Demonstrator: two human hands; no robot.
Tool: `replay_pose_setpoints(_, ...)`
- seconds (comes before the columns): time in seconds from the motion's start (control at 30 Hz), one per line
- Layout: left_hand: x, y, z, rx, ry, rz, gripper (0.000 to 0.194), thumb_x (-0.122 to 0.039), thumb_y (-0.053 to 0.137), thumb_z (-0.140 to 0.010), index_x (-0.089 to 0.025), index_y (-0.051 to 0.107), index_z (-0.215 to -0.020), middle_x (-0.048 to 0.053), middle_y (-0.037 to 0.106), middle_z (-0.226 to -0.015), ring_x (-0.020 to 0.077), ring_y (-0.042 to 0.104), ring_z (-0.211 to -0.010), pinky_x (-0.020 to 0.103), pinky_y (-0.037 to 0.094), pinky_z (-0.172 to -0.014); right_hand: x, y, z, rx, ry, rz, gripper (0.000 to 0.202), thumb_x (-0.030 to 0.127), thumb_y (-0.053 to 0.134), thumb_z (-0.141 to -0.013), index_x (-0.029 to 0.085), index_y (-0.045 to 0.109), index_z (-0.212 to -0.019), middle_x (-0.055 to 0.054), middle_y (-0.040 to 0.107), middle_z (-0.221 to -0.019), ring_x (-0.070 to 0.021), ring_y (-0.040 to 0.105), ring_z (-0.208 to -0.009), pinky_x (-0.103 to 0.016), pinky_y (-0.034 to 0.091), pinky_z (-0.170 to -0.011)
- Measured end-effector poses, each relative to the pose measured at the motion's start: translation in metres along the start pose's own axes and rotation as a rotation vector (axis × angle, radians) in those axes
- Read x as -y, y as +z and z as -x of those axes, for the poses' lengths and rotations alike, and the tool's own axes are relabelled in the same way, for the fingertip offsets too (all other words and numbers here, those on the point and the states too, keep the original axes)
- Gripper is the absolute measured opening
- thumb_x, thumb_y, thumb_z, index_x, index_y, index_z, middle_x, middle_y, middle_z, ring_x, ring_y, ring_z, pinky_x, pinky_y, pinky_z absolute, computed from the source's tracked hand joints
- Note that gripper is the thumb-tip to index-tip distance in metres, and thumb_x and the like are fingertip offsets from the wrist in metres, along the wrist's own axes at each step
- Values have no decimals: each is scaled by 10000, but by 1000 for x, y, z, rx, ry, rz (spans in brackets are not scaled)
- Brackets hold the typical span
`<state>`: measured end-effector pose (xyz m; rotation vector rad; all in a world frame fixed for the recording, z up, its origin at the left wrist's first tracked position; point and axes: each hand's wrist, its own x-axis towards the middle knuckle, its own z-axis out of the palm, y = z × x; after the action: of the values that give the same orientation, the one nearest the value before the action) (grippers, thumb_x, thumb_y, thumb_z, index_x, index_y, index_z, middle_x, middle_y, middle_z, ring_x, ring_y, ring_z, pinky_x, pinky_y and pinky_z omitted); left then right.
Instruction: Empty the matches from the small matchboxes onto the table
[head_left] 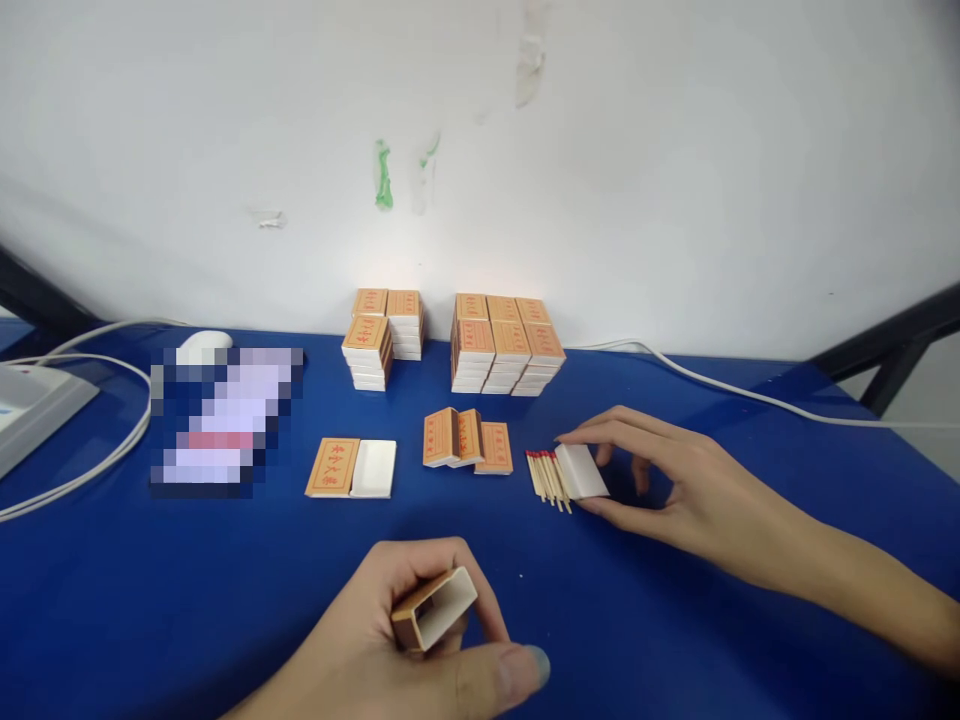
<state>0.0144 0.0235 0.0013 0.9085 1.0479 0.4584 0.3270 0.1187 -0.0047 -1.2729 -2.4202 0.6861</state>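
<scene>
My left hand (420, 630) is closed around an empty matchbox sleeve (436, 608), its open end facing up and to the right. At the right, my right hand (667, 480) grips a white matchbox tray (583, 471) between thumb and fingers, tipped over on the table. Red-headed matches (549, 478) lie in a small pile against the tray's left edge. Left of them, several closed matchboxes (466, 440) lean overlapping in a row. Farther left is a matchbox (335, 467) with its white tray (374, 469) slid out; no matches show in it.
Two groups of stacked matchboxes, one left (367, 340) and one right (506, 340), stand by the wall. At the left are a blurred-out phone-like object (232, 415), a white mouse (205, 347) and a grey device (41, 410) with cables. A white cable (720, 388) runs along the right back of the blue table (225, 590).
</scene>
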Motion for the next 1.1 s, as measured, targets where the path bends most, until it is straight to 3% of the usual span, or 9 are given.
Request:
replay_pose_setpoints(0.17, -5, 1, 0, -50, 23, -2, 478, -565, 984, -797, -234, 639, -802, -114, 326, -577, 112, 232, -585, 325, 170, -603, -1, -2, 3, 1, 8, -16, 374, 472, 776, -1031, 361, 772, -1388, -75, 750, -1293, -196, 702, -849, -307, 601, -624)
replay_pose_setpoints(0.3, -6, 1, 0, -28, 3, 38, 445, -465, 1022, -773, -228, 646, -803, -114, 357, -571, 106, 256, -575, 307, 181, -586, -1, -5, 4, 13, 10, -21, 406, 486, 765, -1042, 373, 752, -1432, -75, 741, -1319, -186, 699, -825, -301, 606, -605)
replay_pose_setpoints(0.5, 0, 1, -2, -20, 44, 23, 455, -531, 987, -811, -229, 647, -823, -110, 353, -579, 113, 257, -586, 319, 183, -598, 0, -8, 4, 28, 7, -30, 385, 474, 767, -1040, 378, 777, -1413, -86, 734, -1356, -191, 721, -827, -302, 625, -580)
replay_pose_setpoints(0.7, 3, 0, -1, -21, 65, 21, 407, -474, 1006, -805, -239, 678, -856, -112, 337, -579, 114, 249, -586, 325, 188, -599, 4, -10, 1, 3, -16, -6, 393, 477, 766, -1044, 382, 776, -1426, -93, 722, -1380, -171, 697, -771, -306, 628, -566)
replay_pose_setpoints(0.83, 3, 0, 3, -63, 116, 52, 428, -542, 976, -840, -256, 670, -930, -112, 293, -617, 121, 224, -615, 304, 200, -598, 8, -13, 2, -18, -15, -3, 396, 489, 775, -1036, 401, 776, -1422, -83, 717, -1368, -176, 696, -792, -288, 608, -537)
replay_pose_setpoints(1.0, 9, -9, 1, -89, 195, 68, 439, -680, 768, -991, -309, 653, -1195, -96, 370, -713, 96, 266, -541, 231, 269, -512, 20, -16, 3, -88, 2, -37, 531, 516, 796, -1021, 435, 699, -1537, -80, 702, -1331, -167, 649, -750, -290, 586, -510)
replay_pose_setpoints(1.1, 11, -13, 0, -134, 304, 115, 599, -826, 697, -951, -304, 638, -1239, -95, 390, -702, 95, 255, -483, 224, 258, -428, 37, -7, -1, -187, -14, -104, 536, 513, 793, -1036, 443, 683, -1556, -70, 683, -1312, -180, 657, -819, -333, 625, -634)
